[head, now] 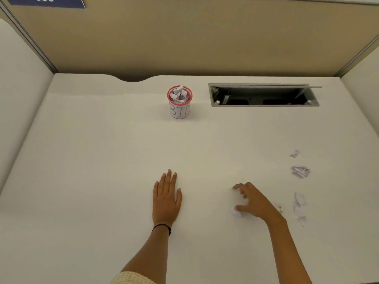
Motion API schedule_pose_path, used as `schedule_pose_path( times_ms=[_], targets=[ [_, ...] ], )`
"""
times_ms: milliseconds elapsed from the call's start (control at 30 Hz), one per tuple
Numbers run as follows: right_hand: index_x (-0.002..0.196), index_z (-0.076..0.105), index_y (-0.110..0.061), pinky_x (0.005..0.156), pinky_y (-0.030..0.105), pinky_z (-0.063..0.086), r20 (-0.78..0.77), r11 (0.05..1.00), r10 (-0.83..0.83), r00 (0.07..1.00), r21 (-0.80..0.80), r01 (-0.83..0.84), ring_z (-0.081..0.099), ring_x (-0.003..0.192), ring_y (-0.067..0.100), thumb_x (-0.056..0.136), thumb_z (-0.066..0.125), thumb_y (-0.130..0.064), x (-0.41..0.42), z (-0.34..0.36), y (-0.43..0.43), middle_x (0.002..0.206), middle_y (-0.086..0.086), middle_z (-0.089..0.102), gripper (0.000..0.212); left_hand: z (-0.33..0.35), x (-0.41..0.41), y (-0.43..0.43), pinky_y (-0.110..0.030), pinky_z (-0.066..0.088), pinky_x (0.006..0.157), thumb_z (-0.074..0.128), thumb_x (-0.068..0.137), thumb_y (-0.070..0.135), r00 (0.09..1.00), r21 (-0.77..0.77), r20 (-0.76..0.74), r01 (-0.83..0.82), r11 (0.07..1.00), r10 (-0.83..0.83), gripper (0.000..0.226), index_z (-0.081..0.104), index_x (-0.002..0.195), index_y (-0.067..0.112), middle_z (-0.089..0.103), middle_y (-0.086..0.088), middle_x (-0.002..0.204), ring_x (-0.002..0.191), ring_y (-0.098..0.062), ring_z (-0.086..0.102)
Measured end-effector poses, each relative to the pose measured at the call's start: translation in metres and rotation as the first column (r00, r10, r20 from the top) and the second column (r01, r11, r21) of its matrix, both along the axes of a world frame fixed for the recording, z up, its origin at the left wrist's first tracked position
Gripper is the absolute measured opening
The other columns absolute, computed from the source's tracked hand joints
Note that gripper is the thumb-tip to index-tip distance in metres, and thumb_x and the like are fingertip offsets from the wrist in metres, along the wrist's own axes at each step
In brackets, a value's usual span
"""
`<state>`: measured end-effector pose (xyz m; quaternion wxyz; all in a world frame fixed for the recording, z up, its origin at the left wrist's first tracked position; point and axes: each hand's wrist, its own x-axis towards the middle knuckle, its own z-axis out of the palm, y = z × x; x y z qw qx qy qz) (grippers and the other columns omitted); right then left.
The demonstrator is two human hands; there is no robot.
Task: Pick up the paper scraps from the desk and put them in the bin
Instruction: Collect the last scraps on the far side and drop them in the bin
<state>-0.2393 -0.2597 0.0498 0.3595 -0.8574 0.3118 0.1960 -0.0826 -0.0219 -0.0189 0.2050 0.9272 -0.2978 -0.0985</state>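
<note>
The left hand [166, 198] is laid flat on the white table [102, 160], its fingers [169, 177] held straight and close together. The right hand [251, 200] is curled over a paper scrap [235, 213], which is pinched between thumb and fingertips. More scraps [300, 171] are scattered to the right. The bin [179, 108], already stuffed with paper, stands near the table's far edge, beside an open cable hatch [264, 95].

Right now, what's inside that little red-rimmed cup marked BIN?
Crumpled paper scraps fill the bin up to its rim, some poking above it. Whatever lies beneath that top layer is covered by the scraps and the cup's wall.
</note>
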Motion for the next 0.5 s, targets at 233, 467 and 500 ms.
schedule_pose_path(
  times_ms=[233, 467, 500],
  targets=[
    [0.093, 0.048, -0.026, 0.066, 0.016, 0.038, 0.054, 0.994, 0.098, 0.994, -0.044, -0.095, 0.048, 0.076, 0.010, 0.080, 0.064, -0.009, -0.001, -0.013, 0.033, 0.090, -0.009, 0.043, 0.027, 0.000, 0.000, 0.000, -0.034, 0.005, 0.118, 0.022, 0.095, 0.036, 1.000, -0.015, -0.006, 0.000, 1.000, 0.000, 0.056, 0.023, 0.149, 0.020, 0.015, 0.003, 0.157, 0.144, -0.015, 0.013],
    [0.088, 0.066, -0.009, 0.066, 0.017, 0.044, 0.244, 0.995, -0.066, 0.967, 0.084, 0.046, 0.058, 0.072, 0.014, 0.084, 0.058, 0.000, 0.060, -0.005, 0.030, 0.085, 0.001, 0.062, 0.013, 0.001, 0.001, 0.000, -0.035, 0.007, 0.117, 0.021, 0.095, 0.037, 1.000, -0.008, -0.007, -0.005, 1.000, 0.005, 0.056, 0.024, 0.148, 0.020, 0.016, 0.003, 0.156, 0.144, -0.015, 0.014],
    [0.088, 0.067, -0.009, 0.064, 0.014, 0.045, 0.304, 0.990, -0.124, 0.944, 0.098, 0.099, 0.059, 0.070, 0.016, 0.085, 0.058, 0.000, 0.077, 0.001, 0.026, 0.085, 0.004, 0.065, 0.013, 0.000, 0.001, 0.000, -0.035, 0.007, 0.117, 0.021, 0.095, 0.037, 1.000, -0.007, -0.009, -0.005, 1.000, 0.005, 0.056, 0.023, 0.149, 0.020, 0.015, 0.003, 0.157, 0.144, -0.015, 0.013]
  ],
)
